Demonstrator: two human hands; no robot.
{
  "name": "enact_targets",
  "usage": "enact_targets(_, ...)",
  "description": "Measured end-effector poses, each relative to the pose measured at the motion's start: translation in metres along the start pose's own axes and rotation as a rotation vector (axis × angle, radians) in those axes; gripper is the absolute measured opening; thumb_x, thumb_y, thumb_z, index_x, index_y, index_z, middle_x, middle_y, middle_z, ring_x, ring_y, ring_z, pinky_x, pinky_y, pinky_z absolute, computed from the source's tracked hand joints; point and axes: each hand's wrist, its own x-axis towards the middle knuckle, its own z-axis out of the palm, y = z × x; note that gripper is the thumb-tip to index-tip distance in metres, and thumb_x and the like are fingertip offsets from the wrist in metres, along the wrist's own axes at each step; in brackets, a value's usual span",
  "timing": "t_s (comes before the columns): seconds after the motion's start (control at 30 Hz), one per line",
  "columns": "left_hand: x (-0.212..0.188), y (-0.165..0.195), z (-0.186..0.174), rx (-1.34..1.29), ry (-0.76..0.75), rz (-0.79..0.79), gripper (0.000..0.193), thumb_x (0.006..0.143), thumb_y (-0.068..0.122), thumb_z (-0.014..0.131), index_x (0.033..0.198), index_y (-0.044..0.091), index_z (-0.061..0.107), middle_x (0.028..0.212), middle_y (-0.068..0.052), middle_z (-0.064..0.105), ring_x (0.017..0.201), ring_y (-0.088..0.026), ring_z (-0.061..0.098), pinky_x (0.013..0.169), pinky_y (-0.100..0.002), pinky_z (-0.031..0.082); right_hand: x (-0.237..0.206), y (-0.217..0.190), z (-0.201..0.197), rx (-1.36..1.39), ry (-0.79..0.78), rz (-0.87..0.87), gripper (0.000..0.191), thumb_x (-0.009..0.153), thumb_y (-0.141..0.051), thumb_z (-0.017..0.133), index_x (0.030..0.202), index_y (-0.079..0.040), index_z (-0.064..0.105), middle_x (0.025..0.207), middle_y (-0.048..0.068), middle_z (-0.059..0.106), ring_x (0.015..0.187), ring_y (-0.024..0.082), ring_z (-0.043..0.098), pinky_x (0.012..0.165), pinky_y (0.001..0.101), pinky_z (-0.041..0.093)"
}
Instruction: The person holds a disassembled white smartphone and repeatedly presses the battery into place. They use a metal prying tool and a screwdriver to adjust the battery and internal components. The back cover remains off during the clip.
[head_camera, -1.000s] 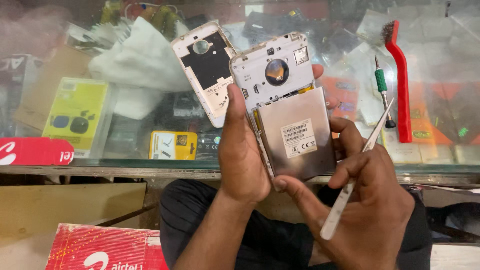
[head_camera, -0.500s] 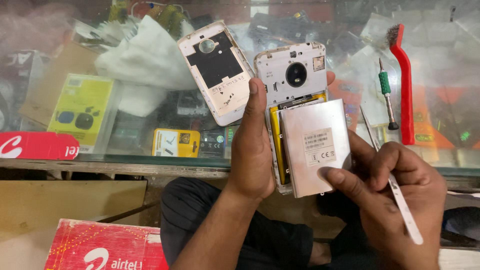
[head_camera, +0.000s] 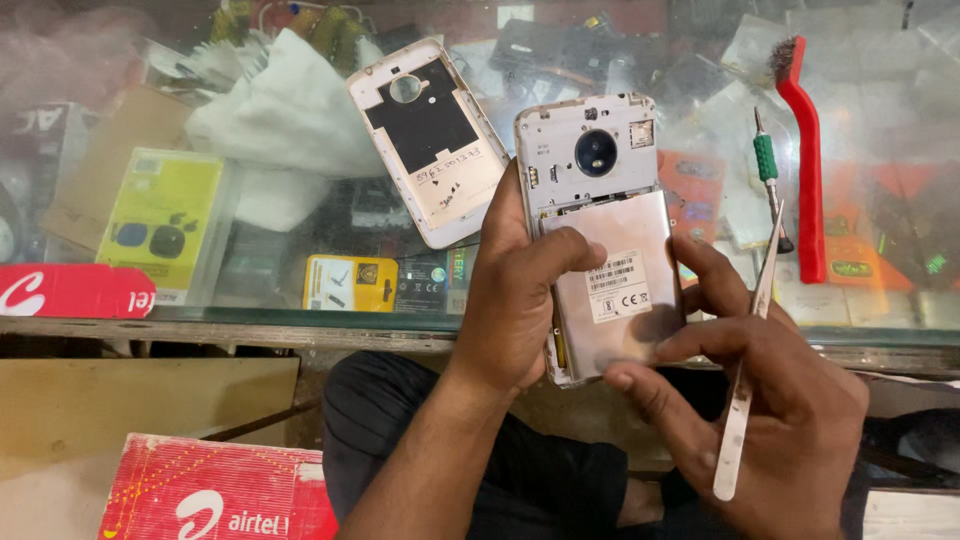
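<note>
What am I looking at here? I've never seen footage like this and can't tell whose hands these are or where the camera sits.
The camera is worn on a person's head and looks down, so both hands are their own. The left hand grips an opened phone with its back cover off; a silver battery lies in it. The right hand touches the battery's lower edge and holds tweezers. On the glass counter lie the removed back cover, a green screwdriver, a red brush and a white cloth.
</note>
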Motion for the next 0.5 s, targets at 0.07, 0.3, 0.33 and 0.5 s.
enact_targets(0.07, 0.0, 0.0, 0.0, 0.002, 0.008, 0.004, 0.065, 0.083, -0.005, 0.051, 0.148, -0.003, 0.042, 0.12, -0.015, 0.063, 0.107, -0.02, 0.065, 0.095, -0.035, 0.056, -0.001, -0.002, -0.003, -0.011, -0.023, -0.066, 0.034, 0.068, -0.017, 0.09, 0.081, -0.002, 0.063, 0.138, 0.021, 0.066, 0.109, 0.022, 0.072, 0.083, 0.0319, 0.061)
enact_targets(0.3, 0.001, 0.003, 0.0, 0.027, 0.008, -0.001, 0.061, 0.085, -0.003, 0.052, 0.145, -0.005, 0.044, 0.118, -0.016, 0.063, 0.106, -0.021, 0.065, 0.095, -0.036, 0.056, 0.001, 0.002, -0.004, 0.053, -0.045, -0.028, 0.037, 0.066, -0.019, 0.091, 0.079, -0.004, 0.06, 0.138, 0.017, 0.069, 0.097, 0.019, 0.073, 0.082, 0.0317, 0.061)
enact_targets(0.33, 0.0, 0.003, 0.0, 0.024, 0.007, -0.002, 0.06, 0.085, -0.003, 0.053, 0.144, -0.005, 0.044, 0.118, -0.016, 0.064, 0.107, -0.021, 0.065, 0.095, -0.036, 0.056, 0.001, 0.004, -0.004, 0.055, -0.052, -0.028, 0.039, 0.064, -0.019, 0.092, 0.079, -0.003, 0.06, 0.137, 0.017, 0.069, 0.093, 0.018, 0.073, 0.081, 0.0318, 0.061)
enact_targets(0.5, 0.0, 0.003, 0.0, 0.028, 0.009, -0.001, 0.057, 0.087, -0.002, 0.054, 0.143, -0.005, 0.046, 0.118, -0.016, 0.063, 0.106, -0.021, 0.064, 0.094, -0.036, 0.055, 0.0, 0.013, -0.001, 0.089, -0.039, -0.078, 0.041, 0.063, -0.022, 0.092, 0.082, -0.004, 0.061, 0.137, 0.018, 0.069, 0.096, 0.018, 0.07, 0.084, 0.0311, 0.06)
